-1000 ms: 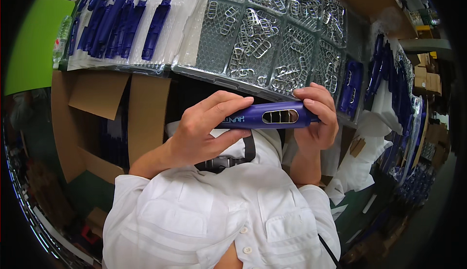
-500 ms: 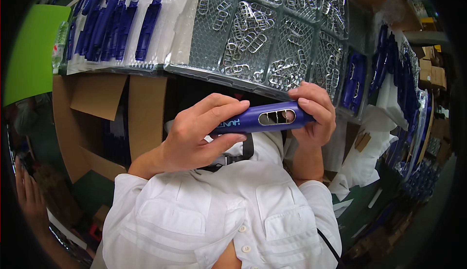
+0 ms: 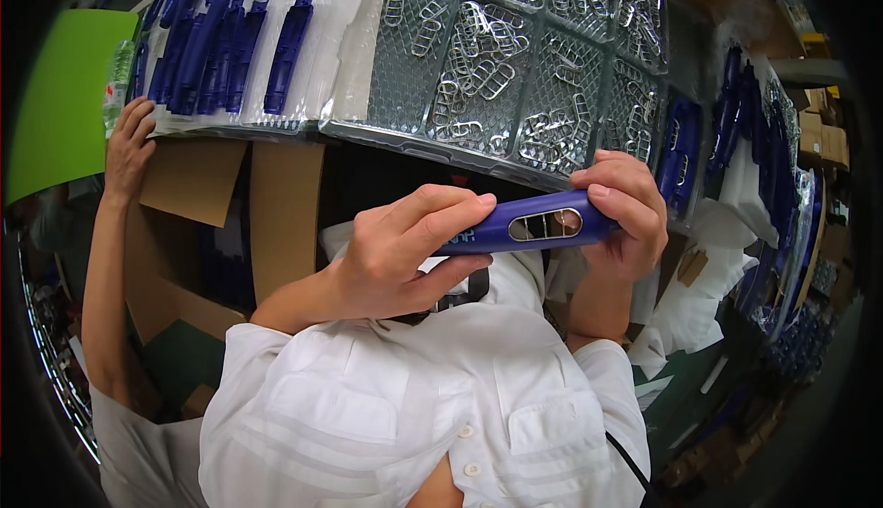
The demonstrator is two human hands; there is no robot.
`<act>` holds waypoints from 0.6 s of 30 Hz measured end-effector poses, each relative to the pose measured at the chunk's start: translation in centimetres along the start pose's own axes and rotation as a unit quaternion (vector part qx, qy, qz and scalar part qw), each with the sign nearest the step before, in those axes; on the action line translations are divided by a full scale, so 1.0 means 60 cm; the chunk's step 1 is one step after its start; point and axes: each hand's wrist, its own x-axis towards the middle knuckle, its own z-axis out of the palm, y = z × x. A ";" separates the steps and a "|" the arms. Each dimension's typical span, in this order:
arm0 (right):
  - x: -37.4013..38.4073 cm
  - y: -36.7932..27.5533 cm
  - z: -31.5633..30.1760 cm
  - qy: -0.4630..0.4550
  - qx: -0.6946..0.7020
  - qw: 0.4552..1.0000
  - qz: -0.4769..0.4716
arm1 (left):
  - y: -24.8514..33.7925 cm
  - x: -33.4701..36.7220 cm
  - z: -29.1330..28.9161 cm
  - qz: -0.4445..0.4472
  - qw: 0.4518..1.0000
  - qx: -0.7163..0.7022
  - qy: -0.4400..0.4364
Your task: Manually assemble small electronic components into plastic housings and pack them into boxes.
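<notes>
A long blue plastic housing [image 3: 497, 225] with light lettering is held level in front of my chest. Near its right end is an oval window lined with a silver three-slot frame [image 3: 546, 225], and a fingertip shows through the opening. My left hand [image 3: 409, 246] grips the left part, fingers along the top and thumb below. Around the right end, my right hand [image 3: 627, 218] is closed, its fingers over the upper edge. Just beyond my hands lies a clear compartment tray [image 3: 391, 136] holding many loose silver frames [image 3: 487, 76].
Blue shells [image 3: 290, 53] lie in rows on plastic sheeting at the far left. Another person's hand [image 3: 131, 145] rests at that table's edge. Below it stands an open cardboard box [image 3: 285, 223]. More blue housings [image 3: 681, 154] and white wrapping [image 3: 685, 306] are on the right.
Both my hands and the housing have shifted slightly right in the picture. The other person's arm has reached up from the lower left to the table edge.
</notes>
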 end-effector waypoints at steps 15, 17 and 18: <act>0.048 -0.014 0.012 -0.093 0.030 0.995 -0.016 | -0.027 0.003 -0.026 0.168 0.979 0.118 -0.013; 0.036 -0.008 0.012 -0.102 0.020 0.995 -0.013 | -0.028 0.000 -0.022 0.157 0.980 0.117 -0.024; 0.027 -0.003 0.021 -0.092 0.025 0.995 -0.025 | -0.033 0.005 -0.028 0.149 0.981 0.117 -0.037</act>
